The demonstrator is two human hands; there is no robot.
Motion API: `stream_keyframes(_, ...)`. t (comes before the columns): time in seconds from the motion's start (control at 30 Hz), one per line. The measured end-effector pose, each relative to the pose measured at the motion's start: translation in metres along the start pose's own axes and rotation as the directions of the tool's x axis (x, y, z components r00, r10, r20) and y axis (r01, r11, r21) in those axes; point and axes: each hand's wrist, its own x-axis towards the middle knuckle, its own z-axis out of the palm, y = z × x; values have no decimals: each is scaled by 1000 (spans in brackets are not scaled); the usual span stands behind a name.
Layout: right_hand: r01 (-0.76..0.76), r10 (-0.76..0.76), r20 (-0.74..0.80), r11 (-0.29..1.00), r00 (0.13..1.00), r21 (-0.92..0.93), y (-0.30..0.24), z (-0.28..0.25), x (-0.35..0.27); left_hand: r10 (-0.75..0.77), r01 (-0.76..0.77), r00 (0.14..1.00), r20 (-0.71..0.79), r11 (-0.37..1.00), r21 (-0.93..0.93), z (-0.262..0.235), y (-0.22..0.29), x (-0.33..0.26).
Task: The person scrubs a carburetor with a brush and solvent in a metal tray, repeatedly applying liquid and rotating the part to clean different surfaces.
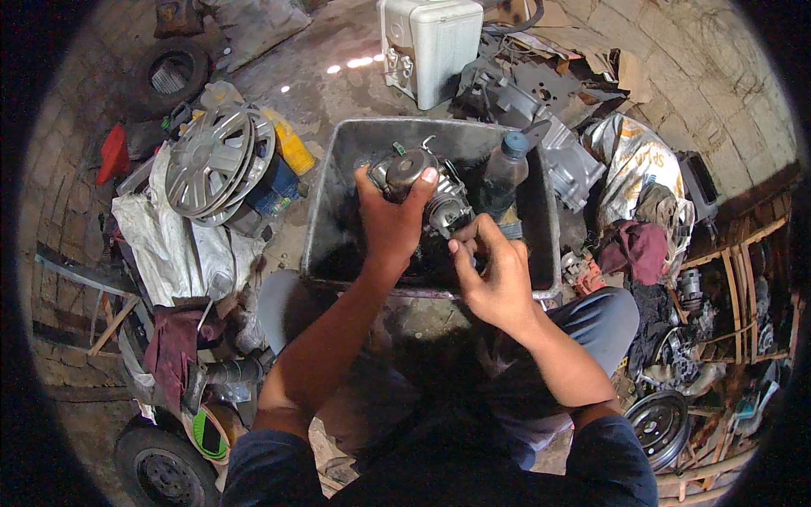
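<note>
A grey metal tub (325, 182), blue-capped dark bottle (504, 173), silver spoked hubcaps (211, 160), white canister (439, 42).

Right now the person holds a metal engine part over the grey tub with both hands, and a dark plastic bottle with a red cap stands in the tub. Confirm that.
One detail is wrong: the cap is blue, not red. The head view shows the dark plastic bottle with a blue cap standing in the grey tub. The rest holds: the left hand and the right hand hold the metal engine part over the tub.

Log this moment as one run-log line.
left hand: grips metal engine part | right hand: fingers on part's lower side | where: above dark metal tub | nearby: plastic bottle standing in tub
</note>
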Motion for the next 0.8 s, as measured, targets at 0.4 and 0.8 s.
stream_keyframes(0.4,-104,104,-11,994,994,28,0,3,1,26,-29,998,59,998,48,4,14,-8)
stream_keyframes(0.8,-79,79,-8,996,997,-49,-4,4,2,21,-21,999,31,1000,-10,2,-3,0)
